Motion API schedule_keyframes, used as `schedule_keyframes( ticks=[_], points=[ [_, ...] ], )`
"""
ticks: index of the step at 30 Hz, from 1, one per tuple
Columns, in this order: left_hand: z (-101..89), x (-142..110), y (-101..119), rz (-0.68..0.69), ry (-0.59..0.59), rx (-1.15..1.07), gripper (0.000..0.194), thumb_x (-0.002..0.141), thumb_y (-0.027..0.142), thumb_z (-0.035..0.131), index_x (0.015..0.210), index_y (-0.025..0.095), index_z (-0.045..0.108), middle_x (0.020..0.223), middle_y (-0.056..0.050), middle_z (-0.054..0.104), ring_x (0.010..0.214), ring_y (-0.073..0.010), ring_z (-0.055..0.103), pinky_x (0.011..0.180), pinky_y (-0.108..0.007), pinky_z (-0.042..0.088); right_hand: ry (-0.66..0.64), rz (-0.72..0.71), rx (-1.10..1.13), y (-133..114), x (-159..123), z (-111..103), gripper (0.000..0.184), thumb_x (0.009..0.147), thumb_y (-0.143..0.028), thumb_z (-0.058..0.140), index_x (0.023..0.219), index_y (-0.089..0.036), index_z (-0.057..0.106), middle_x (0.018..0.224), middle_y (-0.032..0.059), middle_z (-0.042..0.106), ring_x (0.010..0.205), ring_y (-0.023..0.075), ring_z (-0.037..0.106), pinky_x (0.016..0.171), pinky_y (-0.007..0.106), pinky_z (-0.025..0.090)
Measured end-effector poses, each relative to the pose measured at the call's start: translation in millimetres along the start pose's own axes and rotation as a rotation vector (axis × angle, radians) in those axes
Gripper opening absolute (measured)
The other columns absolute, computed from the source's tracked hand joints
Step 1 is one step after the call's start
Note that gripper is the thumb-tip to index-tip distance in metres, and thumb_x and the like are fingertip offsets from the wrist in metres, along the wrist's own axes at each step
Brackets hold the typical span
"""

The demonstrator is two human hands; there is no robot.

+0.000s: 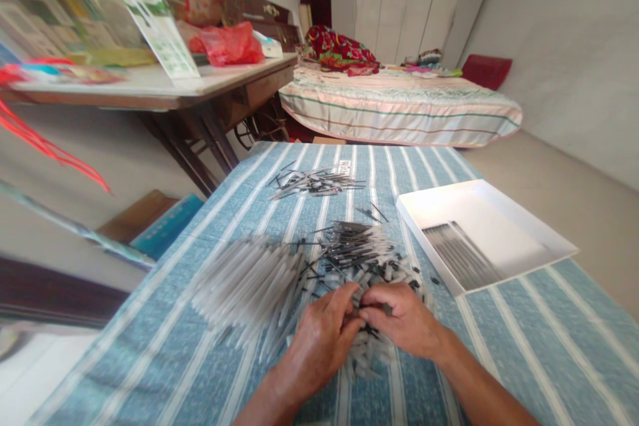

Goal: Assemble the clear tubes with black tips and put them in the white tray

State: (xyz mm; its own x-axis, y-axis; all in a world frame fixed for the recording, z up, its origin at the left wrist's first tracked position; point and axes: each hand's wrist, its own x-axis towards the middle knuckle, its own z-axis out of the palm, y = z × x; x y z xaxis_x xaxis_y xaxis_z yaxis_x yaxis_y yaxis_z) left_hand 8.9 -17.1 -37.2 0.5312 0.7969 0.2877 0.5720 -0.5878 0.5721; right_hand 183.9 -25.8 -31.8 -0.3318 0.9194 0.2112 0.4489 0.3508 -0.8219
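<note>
My left hand (327,326) and my right hand (407,319) meet over a pile of small grey and black pieces (372,346). The fingertips of both are pinched together, and whatever is between them is too small and blurred to make out. Left of my left hand lies a heap of frosted, pale grey pen barrels (254,276), roughly side by side. Thin dark rods, which look like pen refills (352,239), are bunched just beyond my hands. To the right, a white open box (519,233) holds a row of slim grey pens (459,256) along its near left side.
A blue striped cloth (190,346) covers the table. Farther back lies another loose pile of thin dark and white pieces (319,181). A sewing-machine table (210,90) with bags stands at the left, and a bed (399,103) is behind.
</note>
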Motion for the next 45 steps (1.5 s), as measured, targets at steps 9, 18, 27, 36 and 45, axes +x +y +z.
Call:
schedule_keyframes(
  ticks=[9, 18, 27, 36, 45],
  points=[
    [2.8, 0.0, -1.8, -0.007, -0.016, 0.005, 0.038, 0.077, 0.013, 0.055, 0.113, 0.019, 0.043, 0.076, 0.000, 0.063, 0.068, -0.0134, 0.061, 0.064, -0.023, 0.047, -0.047, 0.032, 0.014, 1.9, 1.1, 0.4, 0.028, 0.080, -0.022, 0.052, 0.053, -0.016, 0.047, 0.048, -0.0072, 0.036, 0.047, 0.0064, 0.038, 0.047, 0.018, 0.027],
    [4.7, -2.8, -0.9, -0.002, 0.007, 0.012, 0.041, 0.076, 0.013, 0.057, 0.114, 0.021, 0.043, 0.079, 0.001, 0.065, 0.068, -0.0129, 0.061, 0.066, -0.023, 0.049, -0.051, 0.043, 0.016, 2.8, 1.6, 3.4, 0.040, 0.085, -0.030, 0.048, 0.048, -0.016, 0.041, 0.047, -0.0063, 0.034, 0.046, 0.0064, 0.037, 0.047, 0.019, 0.026],
    [8.3, -2.9, -1.6, 0.049, 0.047, 0.029, 0.041, 0.074, 0.011, 0.057, 0.113, 0.019, 0.045, 0.083, -0.001, 0.064, 0.072, -0.0131, 0.061, 0.068, -0.022, 0.049, -0.052, 0.011, 0.023, -1.4, 0.5, 4.0, 0.016, 0.080, -0.013, 0.047, 0.067, -0.017, 0.055, 0.054, -0.0060, 0.045, 0.050, 0.0066, 0.044, 0.050, 0.017, 0.031],
    [-18.0, 7.4, 8.8, -0.035, -0.092, -0.097, 0.013, 0.081, 0.026, 0.054, 0.090, 0.020, 0.060, 0.085, -0.004, 0.061, 0.081, -0.0166, 0.056, 0.071, -0.026, 0.043, 0.143, -0.048, -0.044, 0.4, 0.3, -6.4, 0.025, 0.084, -0.021, 0.046, 0.060, -0.017, 0.051, 0.051, -0.0050, 0.044, 0.048, 0.0071, 0.041, 0.051, 0.017, 0.031],
    [-18.0, 9.0, 10.5, -0.159, -0.156, -0.194, 0.017, 0.083, 0.023, 0.048, 0.071, 0.016, 0.058, 0.066, 0.000, 0.054, 0.064, -0.0116, 0.052, 0.060, -0.022, 0.036, 0.173, 0.003, -0.051, 6.1, -2.1, -8.3, 0.031, 0.086, -0.028, 0.046, 0.057, -0.017, 0.050, 0.048, -0.0047, 0.044, 0.047, 0.0071, 0.041, 0.050, 0.018, 0.032]
  ],
)
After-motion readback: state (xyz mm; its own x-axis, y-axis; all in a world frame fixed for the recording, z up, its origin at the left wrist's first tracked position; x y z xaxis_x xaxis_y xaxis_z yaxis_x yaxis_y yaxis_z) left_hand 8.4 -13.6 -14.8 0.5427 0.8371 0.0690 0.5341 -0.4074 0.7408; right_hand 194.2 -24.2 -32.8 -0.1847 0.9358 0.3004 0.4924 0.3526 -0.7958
